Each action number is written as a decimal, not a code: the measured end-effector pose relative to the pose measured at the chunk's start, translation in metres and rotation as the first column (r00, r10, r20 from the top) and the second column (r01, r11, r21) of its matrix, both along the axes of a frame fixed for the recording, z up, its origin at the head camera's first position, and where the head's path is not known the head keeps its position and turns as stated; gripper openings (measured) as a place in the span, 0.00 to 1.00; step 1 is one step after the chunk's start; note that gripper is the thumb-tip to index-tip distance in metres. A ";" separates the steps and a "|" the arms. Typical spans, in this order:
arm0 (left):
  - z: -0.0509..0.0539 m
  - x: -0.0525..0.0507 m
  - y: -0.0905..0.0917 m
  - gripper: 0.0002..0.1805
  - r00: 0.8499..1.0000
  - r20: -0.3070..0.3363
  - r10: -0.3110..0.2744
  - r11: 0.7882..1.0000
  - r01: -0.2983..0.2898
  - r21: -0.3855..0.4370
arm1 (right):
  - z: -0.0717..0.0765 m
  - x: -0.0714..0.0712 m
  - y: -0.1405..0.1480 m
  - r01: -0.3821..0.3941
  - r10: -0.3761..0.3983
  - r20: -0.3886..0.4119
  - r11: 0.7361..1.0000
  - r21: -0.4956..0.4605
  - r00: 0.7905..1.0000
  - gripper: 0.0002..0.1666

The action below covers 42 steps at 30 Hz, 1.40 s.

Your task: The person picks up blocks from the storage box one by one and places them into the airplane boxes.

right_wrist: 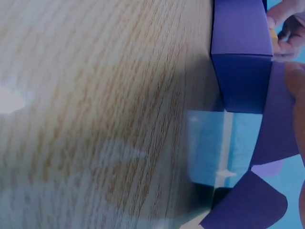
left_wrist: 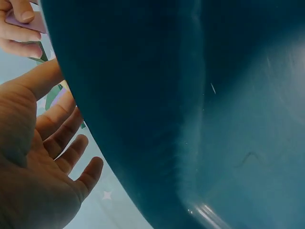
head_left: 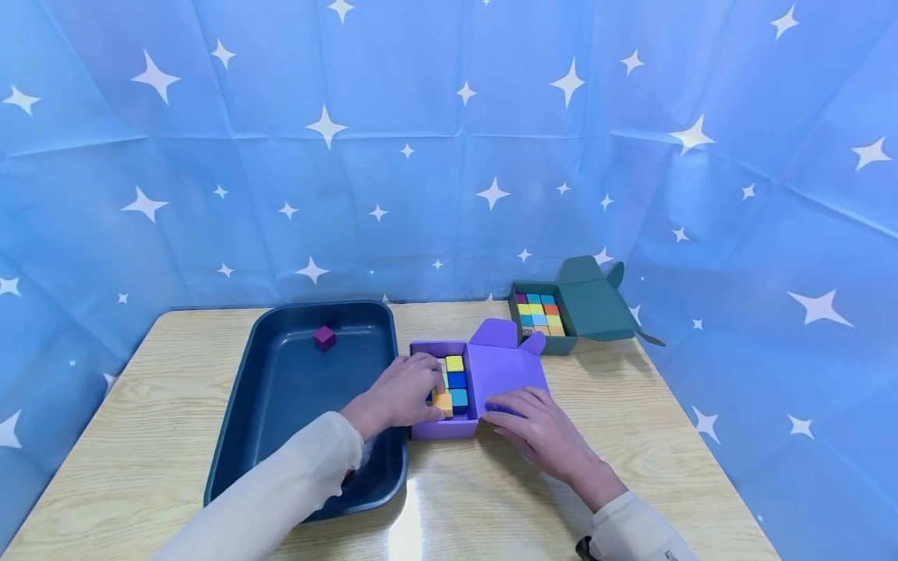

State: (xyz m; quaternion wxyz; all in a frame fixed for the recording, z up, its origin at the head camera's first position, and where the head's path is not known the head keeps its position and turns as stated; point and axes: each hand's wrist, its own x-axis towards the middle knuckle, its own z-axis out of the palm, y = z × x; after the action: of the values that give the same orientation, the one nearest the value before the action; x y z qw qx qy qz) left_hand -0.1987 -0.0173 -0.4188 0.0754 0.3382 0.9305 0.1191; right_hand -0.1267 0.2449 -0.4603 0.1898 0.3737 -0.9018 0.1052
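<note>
My left hand (head_left: 401, 389) reaches over the tray's right rim into a small purple box (head_left: 443, 431). Its thumb and fingers pinch an orange block (head_left: 443, 404) at the box's near end. Beside that block sit yellow, blue and teal blocks (head_left: 457, 380); my fingers cover part of the box's left side. The box's lid (head_left: 507, 366) lies folded open to the right. My right hand (head_left: 540, 433) holds the lid's near edge, with the thumb (right_wrist: 295, 78) on it in the right wrist view. In the left wrist view the tray wall hides my left fingertips and the block.
A dark blue tray (head_left: 302, 405) stands left of the purple box, with one magenta cube (head_left: 324, 338) near its back. Behind, to the right, a green box (head_left: 559, 346) with its lid open holds several coloured blocks. A starry blue cloth (head_left: 421, 179) hangs behind the wooden table (head_left: 631, 421).
</note>
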 end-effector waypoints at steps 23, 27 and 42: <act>-0.009 -0.006 0.019 0.08 1.000 -0.023 0.022 0.987 -0.025 -0.156 | -0.001 -0.001 0.000 -0.009 0.009 -0.007 1.000 -0.004 1.000 0.16; -0.012 -0.007 0.020 0.09 0.998 -0.053 0.014 0.979 -0.025 -0.203 | 0.000 -0.001 0.000 -0.006 0.006 -0.004 1.000 -0.002 1.000 0.19; -0.011 -0.007 0.015 0.11 0.999 -0.030 0.017 0.991 -0.020 -0.131 | 0.000 0.000 -0.001 -0.010 0.010 -0.011 1.000 -0.002 1.000 0.19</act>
State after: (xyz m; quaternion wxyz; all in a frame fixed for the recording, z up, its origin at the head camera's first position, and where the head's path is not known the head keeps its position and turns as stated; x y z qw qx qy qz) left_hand -0.2059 -0.0027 -0.4295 0.0827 0.3256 0.9404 0.0536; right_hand -0.1270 0.2439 -0.4605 0.1947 0.3789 -0.8986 0.1050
